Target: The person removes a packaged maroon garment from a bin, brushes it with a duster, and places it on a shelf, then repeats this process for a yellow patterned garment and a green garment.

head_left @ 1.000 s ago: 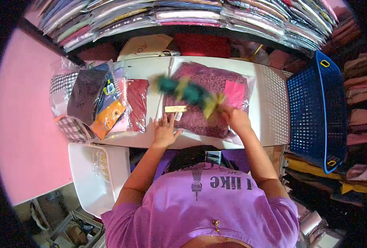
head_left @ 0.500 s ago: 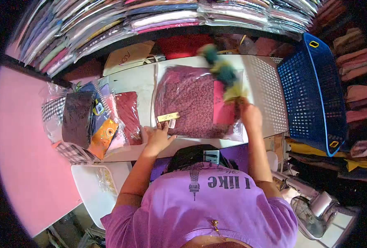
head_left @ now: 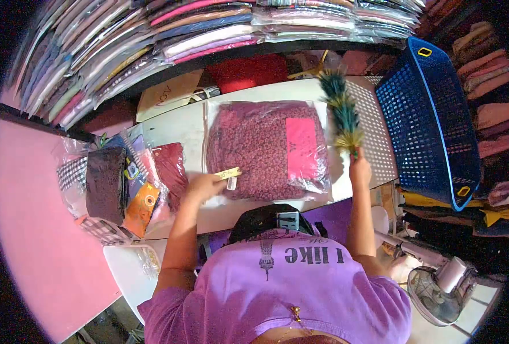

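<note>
Bagged maroon garment [head_left: 249,143] near purple shirt [head_left: 277,292] (lettering: "I like")

Folded clothes in clear bags [head_left: 208,34] are lying stacked along the shelf [head_left: 335,46]; a pale carrier bag [head_left: 161,98] and a red object [head_left: 246,71] are sitting beneath. A blue basket [head_left: 429,126] is standing at the counter's [head_left: 174,129] right end, and a fan [head_left: 438,292] is standing below.

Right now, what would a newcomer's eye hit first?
Probably the big blue basket at the right end of the white table. Then the green and yellow duster in the right hand, and the plastic-wrapped maroon cloth mid-table, with a bright pink card toward its right side.
</note>
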The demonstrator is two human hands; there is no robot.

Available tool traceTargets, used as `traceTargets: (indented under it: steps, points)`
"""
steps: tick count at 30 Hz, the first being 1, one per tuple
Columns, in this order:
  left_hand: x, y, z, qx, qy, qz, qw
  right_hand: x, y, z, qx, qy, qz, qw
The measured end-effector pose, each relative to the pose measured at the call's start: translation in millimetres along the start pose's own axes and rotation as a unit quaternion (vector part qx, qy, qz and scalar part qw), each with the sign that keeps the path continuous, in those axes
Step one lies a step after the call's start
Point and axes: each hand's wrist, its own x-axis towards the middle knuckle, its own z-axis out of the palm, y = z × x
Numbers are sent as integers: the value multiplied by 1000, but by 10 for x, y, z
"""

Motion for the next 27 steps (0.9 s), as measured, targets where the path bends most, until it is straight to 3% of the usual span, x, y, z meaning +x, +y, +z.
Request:
traceTargets:
  steps: [2, 3, 4, 5, 6, 7, 8, 9, 10, 12, 13, 14, 16, 18, 21, 23, 24, 25, 26, 27]
  points:
    - [332, -245, -49, -106, 216, 102, 965, 152, 200, 100, -111, 177, -143, 968]
    - [494, -228, -108, -133, 306, 135, 933, 186, 141, 97, -110, 176, -142, 968]
    - [703, -277, -71, -132, 305, 136, 933, 270, -21, 66, -10, 184, -176, 967]
    - [948, -353, 14, -73, 426, 95, 897, 367, -192, 47, 91, 191, -208, 955]
    - [1085, -371, 38, -13, 539, 54, 840, 492, -345, 200, 195, 86, -138, 967]
    - [1111, -348, -23, -12, 540, 59, 839, 521, -520, 196, 206, -2, -81, 975]
    - [1104, -318, -116, -151, 396, 32, 905, 748, -514, 569, 318, -94, -19, 943]
    - [1086, -287, -196, -282, 235, 3, 930, 929, -534, 817, 342, -160, -13, 926]
    - [1018, -203, -247, -280, 239, 5, 930, 715, -770, 500, 422, -222, 17, 879]
    - [862, -70, -302, -413, 136, -49, 899, 731, -902, 456, 438, -269, 0, 858]
    - [804, -58, -329, -453, 126, -33, 882, 731, -926, 432, 441, -270, -4, 856]
    - [746, -26, -367, -452, 131, -31, 882, 726, -944, 407, 491, -236, -25, 838]
    - [554, 137, -483, -467, 254, 56, 845, 717, -1015, 228, 539, -202, -49, 816]
    - [204, 451, -680, -505, 297, 132, 800, 695, -1058, -98, 591, -134, -195, 771]
    - [-168, 647, -862, -472, 334, 133, 805, 682, -1033, -538, 613, -49, -247, 749]
    - [-314, 685, -812, -301, 490, 255, 777, 638, -942, -687, 616, -19, -274, 739]
    - [-263, 533, -726, -166, 509, 242, 809, 568, -888, -756, 629, -21, -270, 729]
    - [-289, 515, -651, -193, 455, 321, 808, 856, -646, -400, 588, 3, -270, 762]
    - [-320, 493, -561, -218, 397, 396, 798, 887, -455, -321, 446, 59, -319, 834]
    - [-184, 309, -321, -196, 385, 308, 847, 832, -329, -316, 304, 143, -349, 875]
